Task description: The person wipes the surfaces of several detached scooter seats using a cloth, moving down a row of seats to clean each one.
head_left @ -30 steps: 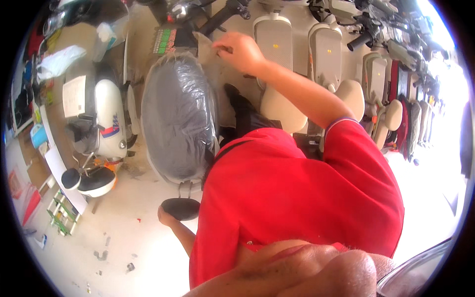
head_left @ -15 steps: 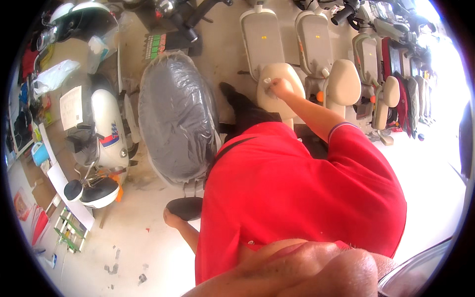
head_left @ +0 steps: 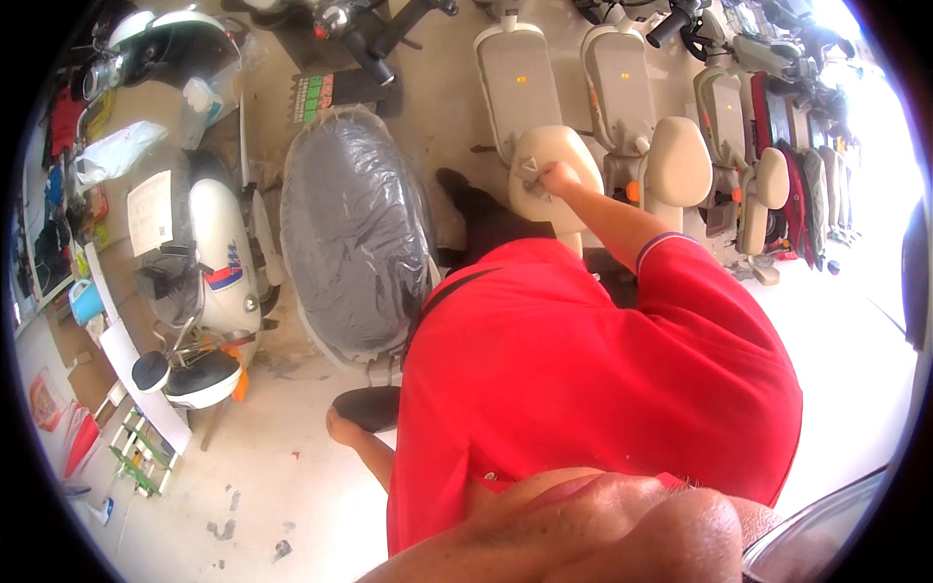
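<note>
On the beige saddle [head_left: 569, 146] of an electric scooter, my right hand [head_left: 559, 181] presses a small greyish cloth [head_left: 531, 172] against the surface, fingers closed on it. My left hand [head_left: 342, 426] curls round the outer edge of a black padded backrest [head_left: 372, 408]. That backrest stands behind a long dark seat [head_left: 355, 233] wrapped in clear plastic. The fingers under the backrest are partly hidden. My arm in a red sleeve [head_left: 705, 282] stretches across to the beige saddle.
More scooters with beige saddles [head_left: 678, 160] stand in a row to the right. A white scooter [head_left: 225, 243] with a paper sheet [head_left: 151, 214] on it is at the left. Beyond it are a long white board [head_left: 146, 384] and a small green-and-white rack [head_left: 143, 452].
My right hand and the cloth have shifted slightly on the beige saddle, and more of the cloth shows. My left hand stays on the backrest. The whole view has moved a little.
</note>
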Demonstrator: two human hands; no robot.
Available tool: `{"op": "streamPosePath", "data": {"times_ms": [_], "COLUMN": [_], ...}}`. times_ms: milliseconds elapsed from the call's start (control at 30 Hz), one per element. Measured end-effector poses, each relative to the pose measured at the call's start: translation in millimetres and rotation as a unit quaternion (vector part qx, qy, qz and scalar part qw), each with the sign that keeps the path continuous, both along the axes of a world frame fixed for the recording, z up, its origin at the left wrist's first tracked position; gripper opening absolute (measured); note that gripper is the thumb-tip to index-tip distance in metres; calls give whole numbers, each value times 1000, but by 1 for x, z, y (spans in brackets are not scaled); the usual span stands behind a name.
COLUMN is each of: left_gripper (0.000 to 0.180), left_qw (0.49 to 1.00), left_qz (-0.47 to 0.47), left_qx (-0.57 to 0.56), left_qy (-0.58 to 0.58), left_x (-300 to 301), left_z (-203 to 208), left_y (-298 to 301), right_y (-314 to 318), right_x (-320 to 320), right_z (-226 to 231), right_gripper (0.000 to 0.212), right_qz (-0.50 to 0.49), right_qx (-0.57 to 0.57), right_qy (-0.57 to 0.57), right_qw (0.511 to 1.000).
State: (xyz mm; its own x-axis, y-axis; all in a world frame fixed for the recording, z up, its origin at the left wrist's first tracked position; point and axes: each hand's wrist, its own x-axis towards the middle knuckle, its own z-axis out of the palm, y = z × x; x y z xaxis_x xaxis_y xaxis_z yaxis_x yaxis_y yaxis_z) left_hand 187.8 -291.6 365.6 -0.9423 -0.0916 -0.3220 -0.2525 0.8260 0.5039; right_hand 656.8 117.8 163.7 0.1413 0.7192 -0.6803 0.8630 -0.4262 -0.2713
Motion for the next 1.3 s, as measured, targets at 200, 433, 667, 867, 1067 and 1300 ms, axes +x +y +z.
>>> {"op": "streamPosePath", "data": {"times_ms": [200, 433, 667, 867, 1067, 1300], "left_gripper": [37, 36, 35, 34, 34, 34], "left_qw": [998, 996, 1000, 999, 1000, 1000], "left_qz": [35, 70, 2, 29, -20, 9], "left_qx": [54, 45, 9, 29, 10, 10], "left_qy": [-29, -28, 9, 2, 2, 11], "left_x": [1, 4, -13, 5, 12, 3], "left_z": [-4, 4, -16, 4, 10, 1], "left_y": [-1, 8, -24, 2, 18, -4], "right_y": [5, 6, 4, 7, 3, 4], "right_x": [10, 3, -6, -3, 3, -18], "right_z": [-16, -13, 3, 1, -7, 7], "right_gripper": [26, 25, 25, 23, 27, 27], "right_qz": [22, 15, 15, 64, 8, 116], "right_qx": [-76, -50, -33, -54, -41, -44], "right_qy": [49, 20, 9, 31, 13, -50], "right_qw": [996, 998, 999, 996, 999, 991]}}
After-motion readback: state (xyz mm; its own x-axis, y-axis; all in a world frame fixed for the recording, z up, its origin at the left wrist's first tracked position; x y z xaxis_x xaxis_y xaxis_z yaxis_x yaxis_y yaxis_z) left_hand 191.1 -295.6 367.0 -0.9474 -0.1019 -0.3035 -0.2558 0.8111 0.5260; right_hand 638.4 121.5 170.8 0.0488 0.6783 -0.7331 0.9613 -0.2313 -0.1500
